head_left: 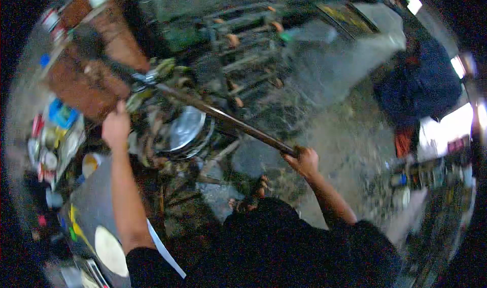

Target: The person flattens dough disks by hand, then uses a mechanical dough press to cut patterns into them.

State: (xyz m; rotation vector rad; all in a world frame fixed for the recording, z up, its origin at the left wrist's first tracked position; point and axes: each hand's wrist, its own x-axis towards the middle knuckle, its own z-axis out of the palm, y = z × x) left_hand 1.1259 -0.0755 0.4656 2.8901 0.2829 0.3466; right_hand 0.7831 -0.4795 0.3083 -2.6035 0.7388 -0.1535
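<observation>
A long metal bar (228, 119) slants across the view. My right hand (303, 161) is wrapped round its lower right end. At its far end sits a shiny metal head (147, 79), beside a rust-brown plate-like surface (83, 85). My left hand (116, 128) is at the near edge of that brown surface, apart from the bar. Its fingers are blurred, so whether they grip anything cannot be made out. Below the bar, between my arms, a round shiny metal pan or basin (187, 128) shows.
A dark metal frame (248, 60) stands on the floor ahead. Cans and packets (53, 131) crowd the left side, above a grey surface (94, 191). A dark cloth-like heap (421, 80) is at the right. My feet (261, 186) show below the bar.
</observation>
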